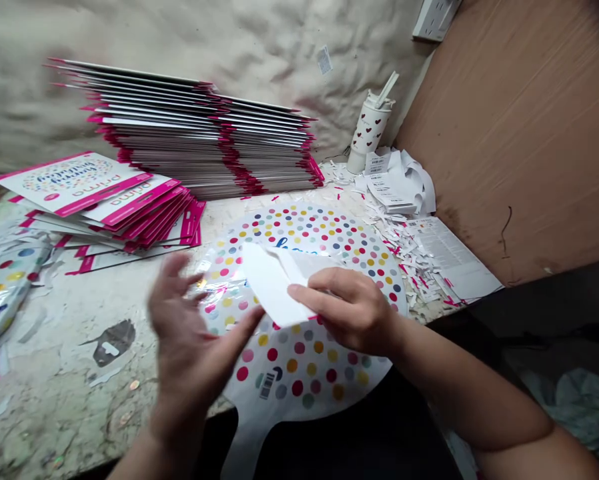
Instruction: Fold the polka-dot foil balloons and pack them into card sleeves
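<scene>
My right hand [352, 307] pinches a white card sleeve [274, 283] with a pink edge, its upper side parted along a seam. To its left, my left hand [189, 333] is spread, the fingers smeared by motion. The left thumb tip is close to the sleeve's lower left corner; I cannot tell if it touches. Under both hands lies a flat foil balloon [319, 353], white with coloured dots, blue lettering and a barcode sticker. The sleeve hides part of the lettering. The balloon's tail hangs over the table's front edge.
Behind stands a long stack of pink-edged card sleeves [179, 147]. A fanned pile of printed sleeves [119, 200] lies left, near another dotted foil piece [9, 287]. At right are a heart-patterned tumbler [369, 130], a barcode label strip [399, 187], paper scraps [409, 253] and a brown board [519, 133].
</scene>
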Action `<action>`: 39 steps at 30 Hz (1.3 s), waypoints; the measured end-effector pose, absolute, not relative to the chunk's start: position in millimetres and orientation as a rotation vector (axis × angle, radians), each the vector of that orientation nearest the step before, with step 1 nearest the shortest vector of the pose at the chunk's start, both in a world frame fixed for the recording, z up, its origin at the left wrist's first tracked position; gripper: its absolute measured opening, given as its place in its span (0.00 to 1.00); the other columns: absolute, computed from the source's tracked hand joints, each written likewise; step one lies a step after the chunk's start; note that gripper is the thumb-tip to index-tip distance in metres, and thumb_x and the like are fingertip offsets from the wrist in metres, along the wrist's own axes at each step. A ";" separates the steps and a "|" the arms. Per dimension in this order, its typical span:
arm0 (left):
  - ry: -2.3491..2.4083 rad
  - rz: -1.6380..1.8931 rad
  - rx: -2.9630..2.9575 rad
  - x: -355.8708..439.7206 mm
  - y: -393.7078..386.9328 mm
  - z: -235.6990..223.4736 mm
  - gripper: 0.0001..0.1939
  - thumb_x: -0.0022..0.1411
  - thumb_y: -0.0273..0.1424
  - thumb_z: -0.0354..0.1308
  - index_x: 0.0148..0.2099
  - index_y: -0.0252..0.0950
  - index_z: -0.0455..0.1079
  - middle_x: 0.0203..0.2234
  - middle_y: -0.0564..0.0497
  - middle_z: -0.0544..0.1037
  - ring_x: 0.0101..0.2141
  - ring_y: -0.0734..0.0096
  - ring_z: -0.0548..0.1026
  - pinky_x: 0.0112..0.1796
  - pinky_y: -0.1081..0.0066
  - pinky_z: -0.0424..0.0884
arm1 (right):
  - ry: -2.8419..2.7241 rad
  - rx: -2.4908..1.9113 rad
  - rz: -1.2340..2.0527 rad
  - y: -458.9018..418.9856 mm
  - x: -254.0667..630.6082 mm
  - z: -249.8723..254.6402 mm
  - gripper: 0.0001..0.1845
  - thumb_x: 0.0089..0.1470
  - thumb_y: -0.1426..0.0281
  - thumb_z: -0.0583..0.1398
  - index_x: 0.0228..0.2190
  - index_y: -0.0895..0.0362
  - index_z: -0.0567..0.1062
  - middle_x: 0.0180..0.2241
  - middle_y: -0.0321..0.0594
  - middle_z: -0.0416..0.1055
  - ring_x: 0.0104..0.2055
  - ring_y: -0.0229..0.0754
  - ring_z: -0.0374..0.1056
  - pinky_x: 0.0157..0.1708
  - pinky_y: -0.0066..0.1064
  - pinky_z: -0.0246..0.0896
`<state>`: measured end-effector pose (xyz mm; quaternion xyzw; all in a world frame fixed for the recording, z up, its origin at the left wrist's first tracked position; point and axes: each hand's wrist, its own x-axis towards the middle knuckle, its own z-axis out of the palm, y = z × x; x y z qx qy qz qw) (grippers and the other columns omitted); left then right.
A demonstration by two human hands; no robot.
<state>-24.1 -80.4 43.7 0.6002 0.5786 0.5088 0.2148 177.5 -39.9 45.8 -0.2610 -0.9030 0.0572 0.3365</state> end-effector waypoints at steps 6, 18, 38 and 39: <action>1.172 0.994 2.687 -68.7 -90.4 10.9 0.23 0.57 0.23 0.55 0.54 0.46 0.65 0.48 0.50 0.73 0.50 0.60 0.70 0.52 0.60 0.64 | -2.457 -0.511 0.126 -35.6 197.0 10.8 0.14 0.58 0.73 0.51 0.45 0.54 0.71 0.42 0.44 0.73 0.48 0.45 0.66 0.45 0.42 0.63; 1.647 0.417 2.136 -30.1 -90.5 -12.6 0.09 0.61 0.38 0.48 0.37 0.39 0.64 0.29 0.51 0.75 0.31 0.66 0.73 0.30 0.69 0.68 | -2.572 -1.175 0.571 -50.4 178.0 -16.4 0.08 0.56 0.67 0.55 0.31 0.59 0.71 0.31 0.42 0.70 0.35 0.40 0.65 0.35 0.33 0.62; 1.264 1.006 0.605 -33.0 -105.6 9.6 0.17 0.52 0.43 0.59 0.36 0.34 0.68 0.23 0.52 0.74 0.23 0.73 0.71 0.25 0.75 0.68 | -2.652 -0.762 -0.171 -63.1 142.0 13.0 0.18 0.58 0.78 0.47 0.43 0.67 0.73 0.43 0.58 0.72 0.43 0.55 0.71 0.30 0.40 0.70; 1.250 1.110 0.497 -28.0 -102.0 7.6 0.16 0.51 0.40 0.62 0.37 0.34 0.68 0.22 0.53 0.73 0.23 0.75 0.71 0.25 0.76 0.68 | -2.616 -0.735 -0.208 -66.5 140.6 12.6 0.17 0.57 0.78 0.48 0.42 0.68 0.74 0.41 0.59 0.73 0.41 0.55 0.72 0.27 0.39 0.70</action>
